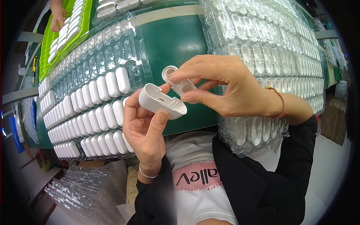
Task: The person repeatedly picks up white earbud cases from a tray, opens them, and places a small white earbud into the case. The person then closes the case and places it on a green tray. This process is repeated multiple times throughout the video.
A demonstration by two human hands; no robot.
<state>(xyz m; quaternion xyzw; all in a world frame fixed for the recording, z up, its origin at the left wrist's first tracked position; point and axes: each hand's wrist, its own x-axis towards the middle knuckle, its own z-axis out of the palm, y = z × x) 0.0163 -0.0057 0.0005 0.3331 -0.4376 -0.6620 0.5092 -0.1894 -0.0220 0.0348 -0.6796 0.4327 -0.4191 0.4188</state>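
Note:
In front of my chest, my left hand (145,129) grips a hollow white plastic shell (159,102), which looks like the body of an earbud charging case. Its open side is turned up toward my right hand, and a small slot shows in its wall. My right hand (230,88) pinches a white oval cap-like piece (183,87) between thumb and fingers. The piece is tilted, its hollow side showing, close to the shell's upper rim. Whether the two parts touch, I cannot tell.
On the left of the green table (176,41) lies a clear blister tray (108,62) with rows of white cases (90,95). Stacked clear trays (262,52) of white parts stand at right. Far left, another person's hand (58,18) reaches over a lime-green tray (47,45).

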